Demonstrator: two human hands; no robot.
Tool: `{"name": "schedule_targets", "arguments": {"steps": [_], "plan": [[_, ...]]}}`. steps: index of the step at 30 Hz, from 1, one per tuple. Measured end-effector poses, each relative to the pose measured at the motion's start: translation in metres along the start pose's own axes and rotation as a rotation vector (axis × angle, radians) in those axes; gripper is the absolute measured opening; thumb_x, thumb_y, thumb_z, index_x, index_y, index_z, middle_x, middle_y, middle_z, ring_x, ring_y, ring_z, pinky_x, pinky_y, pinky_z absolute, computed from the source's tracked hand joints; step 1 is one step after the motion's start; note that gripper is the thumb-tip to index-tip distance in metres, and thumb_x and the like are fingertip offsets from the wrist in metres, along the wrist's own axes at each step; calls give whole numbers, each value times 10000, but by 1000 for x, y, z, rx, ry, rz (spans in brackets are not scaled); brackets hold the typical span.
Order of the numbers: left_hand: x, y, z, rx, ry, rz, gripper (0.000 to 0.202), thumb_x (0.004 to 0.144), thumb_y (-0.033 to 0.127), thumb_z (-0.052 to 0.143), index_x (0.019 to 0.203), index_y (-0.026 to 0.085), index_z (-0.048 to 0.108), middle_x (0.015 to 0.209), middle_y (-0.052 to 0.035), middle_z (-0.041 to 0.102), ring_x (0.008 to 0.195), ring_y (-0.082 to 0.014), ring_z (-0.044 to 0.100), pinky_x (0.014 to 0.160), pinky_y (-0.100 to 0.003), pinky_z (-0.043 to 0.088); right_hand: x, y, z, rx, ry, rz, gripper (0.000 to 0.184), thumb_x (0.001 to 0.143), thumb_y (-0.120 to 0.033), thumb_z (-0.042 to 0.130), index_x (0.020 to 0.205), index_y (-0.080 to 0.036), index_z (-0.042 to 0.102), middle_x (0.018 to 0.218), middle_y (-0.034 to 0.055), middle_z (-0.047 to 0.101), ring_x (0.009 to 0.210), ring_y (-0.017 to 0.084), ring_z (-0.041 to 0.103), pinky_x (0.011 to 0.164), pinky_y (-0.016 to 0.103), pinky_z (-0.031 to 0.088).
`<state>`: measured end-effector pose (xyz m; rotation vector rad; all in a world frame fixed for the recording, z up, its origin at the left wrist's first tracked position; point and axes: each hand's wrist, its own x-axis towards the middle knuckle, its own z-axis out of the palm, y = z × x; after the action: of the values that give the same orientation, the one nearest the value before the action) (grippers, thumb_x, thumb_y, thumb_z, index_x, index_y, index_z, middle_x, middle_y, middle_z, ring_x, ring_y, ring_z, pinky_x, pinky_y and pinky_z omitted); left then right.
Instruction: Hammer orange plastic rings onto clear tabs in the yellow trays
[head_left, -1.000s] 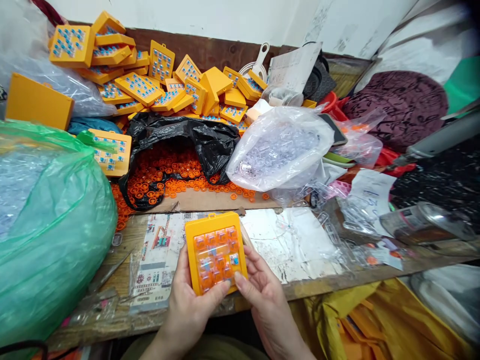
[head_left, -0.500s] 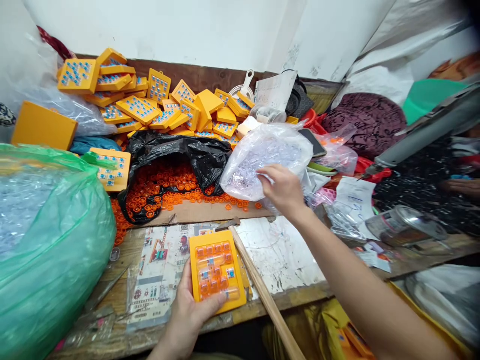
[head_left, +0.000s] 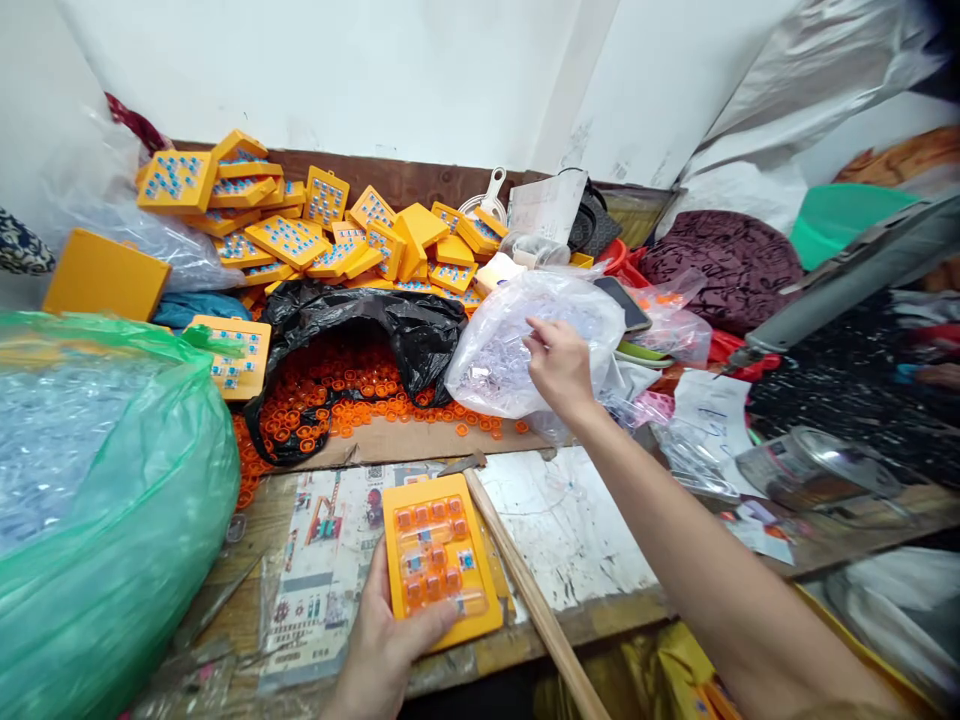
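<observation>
My left hand [head_left: 394, 625] grips a yellow plastic keypad-like case [head_left: 480, 590] by its lower left side, thumb across its lower front. Orange caps and longer clear covers sit on the face of this case, and one small blue-and-white switch shows uncovered at its right. Above a white plastic bag [head_left: 487, 340] of small clear pieces is my right hand [head_left: 561, 370]. Its fingers are bent inward with the index finger somewhat straighter; what lies between the fingertips, if anything, is hidden.
Many similar yellow cases [head_left: 285, 240] are heaped along the wall. Orange caps [head_left: 360, 405] spill from a black bag [head_left: 360, 300]. A green bag [head_left: 172, 480] of clear pieces stands left. A hammer [head_left: 525, 590] lies right of the held case. A phone [head_left: 624, 303] rests behind the white bag.
My right hand has shifted slightly farther over the white bag, its fingers more curled. My left hand still holds the yellow case. The whole view has shifted a little.
</observation>
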<state>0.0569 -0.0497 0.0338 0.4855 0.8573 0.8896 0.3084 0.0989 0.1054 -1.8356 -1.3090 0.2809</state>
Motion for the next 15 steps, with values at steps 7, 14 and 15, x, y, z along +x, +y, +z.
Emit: {"name": "schedule_targets", "arguments": {"steps": [7,14,15], "plan": [[-3,-2,2,49,71,69,792,568,250,857,1236,173,440,1124,-148,691,977,-299,675,889,-410,527,-171,-13,4,516,-298,222,301,734,-464,715,867,-196,756,801,61,761,692,198,696,630,329,576],[-8,-8,6,273,137,139,780,606,220,821,1262,175,400,1148,-136,674,997,-284,672,895,-359,522,-219,-2,17,608,-191,228,156,744,-364,721,819,-230,751,872,57,664,803,192,620,714,295,520],[-9,-8,6,291,145,145,787,606,216,820,1267,180,395,1153,-135,671,1004,-286,669,899,-361,519,-220,-2,18,615,-167,223,142,748,-353,718,820,-233,737,885,50,633,801,180,597,722,285,509]]}}
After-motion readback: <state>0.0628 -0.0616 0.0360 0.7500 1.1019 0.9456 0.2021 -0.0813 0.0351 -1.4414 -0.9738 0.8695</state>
